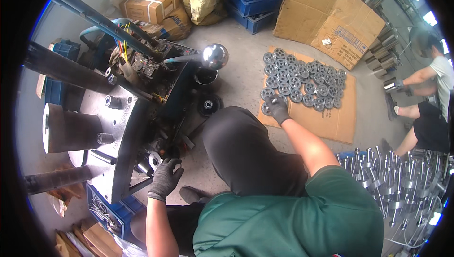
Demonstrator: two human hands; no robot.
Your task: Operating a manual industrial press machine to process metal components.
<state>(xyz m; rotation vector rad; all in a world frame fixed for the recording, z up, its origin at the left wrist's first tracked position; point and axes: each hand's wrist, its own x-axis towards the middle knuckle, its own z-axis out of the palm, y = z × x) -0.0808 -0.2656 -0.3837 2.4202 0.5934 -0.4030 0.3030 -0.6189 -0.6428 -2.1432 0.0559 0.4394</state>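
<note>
My right hand (278,109), in a dark grey glove, reaches to the near left corner of a layer of small spoked metal wheels (294,83). Its fingers are closed on one spoked metal wheel (266,109) at that corner, partly covering it. The wheels lie flat, side by side, on a cardboard sheet (338,127) on the floor. My left hand (165,180), gloved the same way, is beside the front of the machine (113,162) with its fingers apart. Just beyond its fingertips is a metal ring-shaped part (154,160); whether they touch I cannot tell.
A lever with a shiny ball knob (215,57) juts from the machine. Blue crates (253,8) and folded cardboard (326,18) stand at the back. Metal rods on a rack (397,181) rise at right. Another person (432,91) handles a metal cylinder at far right.
</note>
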